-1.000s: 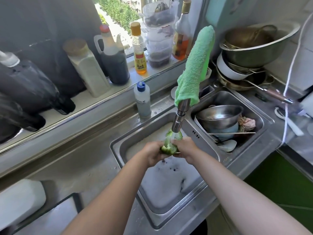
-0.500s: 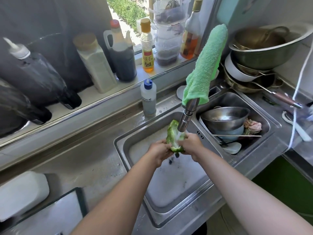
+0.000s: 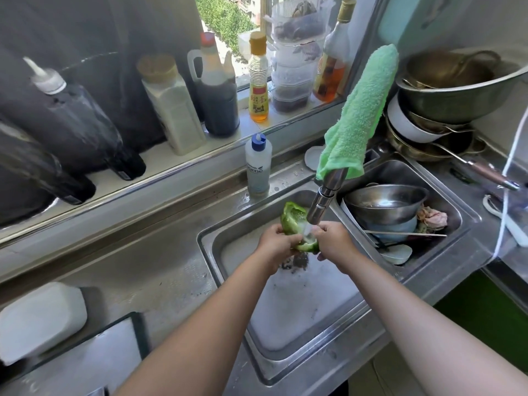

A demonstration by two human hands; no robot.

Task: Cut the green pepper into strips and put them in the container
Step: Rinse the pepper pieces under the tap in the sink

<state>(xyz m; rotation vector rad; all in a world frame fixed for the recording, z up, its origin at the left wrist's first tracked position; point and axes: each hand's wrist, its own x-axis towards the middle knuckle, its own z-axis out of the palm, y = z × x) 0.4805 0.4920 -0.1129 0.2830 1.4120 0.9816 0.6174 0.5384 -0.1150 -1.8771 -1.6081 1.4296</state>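
Green pepper: opened up, held over the left sink basin under the running tap. Left hand and right hand: fingers closed on it from either side. Stage: rinsing; strips uncut, container not identifiable, so cutting and transfer remain

We note a home kitchen. A steel double sink is set in a steel counter, with a tap draped in a green towel. The right basin holds unwashed bowls; more pans are stacked behind it. Sauce and oil bottles line the windowsill, and dish soap stands by the sink. Outside the window we see trees.
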